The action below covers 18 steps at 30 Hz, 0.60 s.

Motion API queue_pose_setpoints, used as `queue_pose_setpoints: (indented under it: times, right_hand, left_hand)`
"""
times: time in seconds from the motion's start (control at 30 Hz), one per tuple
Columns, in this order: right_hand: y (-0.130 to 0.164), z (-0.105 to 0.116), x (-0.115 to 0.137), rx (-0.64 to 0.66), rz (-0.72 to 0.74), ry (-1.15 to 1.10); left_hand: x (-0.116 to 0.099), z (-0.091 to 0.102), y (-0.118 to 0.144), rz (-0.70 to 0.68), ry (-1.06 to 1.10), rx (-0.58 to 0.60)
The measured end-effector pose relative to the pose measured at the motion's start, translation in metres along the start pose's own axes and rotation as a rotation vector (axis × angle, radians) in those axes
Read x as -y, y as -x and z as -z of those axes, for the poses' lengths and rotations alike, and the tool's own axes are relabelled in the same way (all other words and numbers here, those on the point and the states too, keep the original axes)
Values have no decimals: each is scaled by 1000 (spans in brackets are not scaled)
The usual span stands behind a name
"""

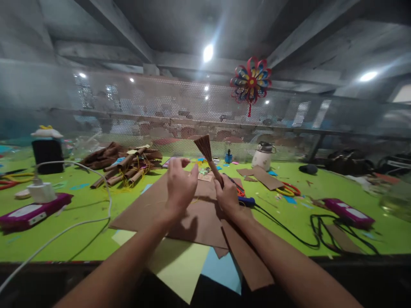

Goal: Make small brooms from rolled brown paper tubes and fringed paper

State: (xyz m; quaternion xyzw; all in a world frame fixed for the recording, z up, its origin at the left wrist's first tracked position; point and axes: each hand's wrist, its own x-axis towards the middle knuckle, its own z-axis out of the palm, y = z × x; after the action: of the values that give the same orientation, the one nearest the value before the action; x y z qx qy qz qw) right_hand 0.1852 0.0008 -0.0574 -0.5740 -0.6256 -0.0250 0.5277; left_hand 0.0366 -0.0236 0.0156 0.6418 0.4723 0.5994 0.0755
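Observation:
My right hand is wrapped around the brown handle of a small broom-shaped piece, its fanned strips pointing up and away from me. Beside it, my left hand is raised above the cardboard with fingers half curled and the thumb apart, holding nothing that I can see. Below both hands lies a large sheet of brown cardboard. A long cardboard strip slants under my right forearm. Yellow paper and blue paper stick out over the near table edge.
Brown rolls with yellow string are heaped at the left. Scissors, a blue-handled corded tool and a purple power strip lie at the right. A white cable crosses the left side. A white jug stands at the back.

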Motion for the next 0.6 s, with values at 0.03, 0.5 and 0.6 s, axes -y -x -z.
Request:
queue_pose_setpoints:
  times: [0.03,0.5,0.6]
  right_hand:
    - [0,-1,0,-4,-8,9]
    - [-14,12,-2,-108,-67,-117]
    - [-16,14,-6,-116,-90,-170]
  left_hand:
    - [-8,10,13,-110,-14,21]
    - [-19,21,119,-927,-309,973]
    - [-17,7,129,-947,-330,869]
